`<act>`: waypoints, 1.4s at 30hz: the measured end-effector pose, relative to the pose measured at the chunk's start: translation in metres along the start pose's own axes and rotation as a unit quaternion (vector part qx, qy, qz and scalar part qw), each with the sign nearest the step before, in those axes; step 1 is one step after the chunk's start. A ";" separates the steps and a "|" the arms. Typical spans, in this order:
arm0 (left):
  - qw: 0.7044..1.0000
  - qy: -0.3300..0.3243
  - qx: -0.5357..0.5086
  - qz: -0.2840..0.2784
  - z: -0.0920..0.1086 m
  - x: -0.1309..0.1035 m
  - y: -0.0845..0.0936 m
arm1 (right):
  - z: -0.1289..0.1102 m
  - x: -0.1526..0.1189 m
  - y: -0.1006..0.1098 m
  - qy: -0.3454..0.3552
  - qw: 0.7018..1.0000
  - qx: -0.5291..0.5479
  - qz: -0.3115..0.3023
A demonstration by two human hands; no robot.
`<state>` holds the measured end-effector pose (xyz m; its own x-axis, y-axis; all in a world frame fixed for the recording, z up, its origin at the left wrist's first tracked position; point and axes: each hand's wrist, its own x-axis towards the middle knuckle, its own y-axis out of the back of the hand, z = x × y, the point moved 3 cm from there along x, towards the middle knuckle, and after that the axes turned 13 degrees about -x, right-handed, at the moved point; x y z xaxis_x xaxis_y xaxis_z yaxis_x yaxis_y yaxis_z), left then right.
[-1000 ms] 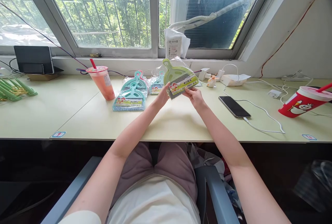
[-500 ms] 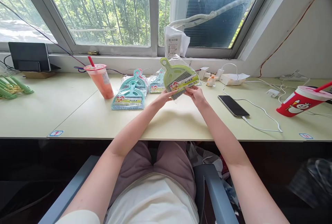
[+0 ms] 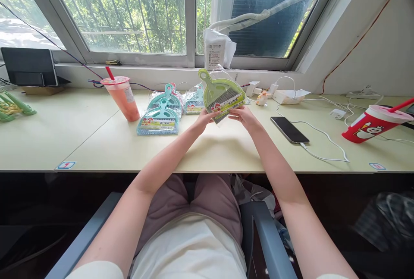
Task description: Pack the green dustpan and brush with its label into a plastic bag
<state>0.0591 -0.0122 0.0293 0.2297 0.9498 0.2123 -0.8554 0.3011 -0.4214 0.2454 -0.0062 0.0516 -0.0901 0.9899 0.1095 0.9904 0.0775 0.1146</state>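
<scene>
the left hand (image 3: 203, 121) is clamped on the lower left edge of a green dustpan set (image 3: 221, 91) in clear wrap; the right hand (image 3: 245, 116) pinches its lower right edge. the set is tilted above the desk (image 3: 226, 154). blue dustpan sets (image 3: 158, 123) lie to the left, a phone (image 3: 289, 129) to the right. the step seems to be holding it up; moving it calls for both grips staying firm.
</scene>
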 end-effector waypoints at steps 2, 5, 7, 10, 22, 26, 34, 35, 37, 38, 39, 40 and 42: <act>1.000 -0.002 -0.007 0.008 -0.001 0.001 0.001 | -0.002 0.000 -0.001 -0.005 1.000 -0.001 -0.003; 1.000 -0.004 -0.012 0.015 0.000 0.002 0.001 | -0.002 0.002 -0.001 -0.031 0.999 0.017 0.021; 1.000 -0.004 -0.008 0.016 0.000 0.002 0.000 | -0.001 0.004 -0.001 -0.049 0.997 0.031 0.048; 1.000 0.000 0.003 0.005 0.000 -0.001 -0.002 | 0.004 0.007 0.000 -0.057 0.994 0.047 0.082; 0.999 0.020 0.038 -0.015 -0.002 -0.006 -0.007 | 0.020 0.013 0.007 -0.086 0.988 0.037 0.123; 0.998 0.014 0.051 -0.026 -0.005 -0.003 -0.005 | 0.021 0.014 0.009 -0.072 0.991 -0.001 0.108; 1.000 0.020 0.021 -0.011 -0.003 -0.004 -0.005 | 0.013 0.010 0.005 -0.053 0.994 0.032 0.095; 1.000 0.016 0.012 -0.005 -0.002 -0.003 -0.004 | 0.010 0.009 0.002 -0.042 0.995 0.043 0.085; 1.000 0.004 -0.005 0.006 0.001 -0.001 -0.001 | 0.004 0.006 -0.003 -0.014 0.997 0.053 0.058; 1.000 -0.001 -0.010 0.009 0.003 0.000 0.000 | 0.002 0.004 -0.006 0.000 0.998 0.051 0.045; 1.000 -0.006 -0.012 0.011 0.004 0.000 0.001 | 0.000 0.003 -0.008 0.012 0.998 0.047 0.036; 1.000 -0.008 -0.011 0.010 0.005 0.001 0.002 | -0.001 0.001 -0.010 0.021 0.998 0.042 0.030; 1.000 -0.007 -0.001 0.001 0.007 0.000 0.003 | 0.000 0.000 -0.011 0.030 0.998 0.038 0.028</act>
<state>0.0534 -0.0116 0.0346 0.2218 0.9492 0.2233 -0.8545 0.2995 -0.4243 0.2346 -0.0072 0.0509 -0.0376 0.9841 0.1733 0.9990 0.0327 0.0313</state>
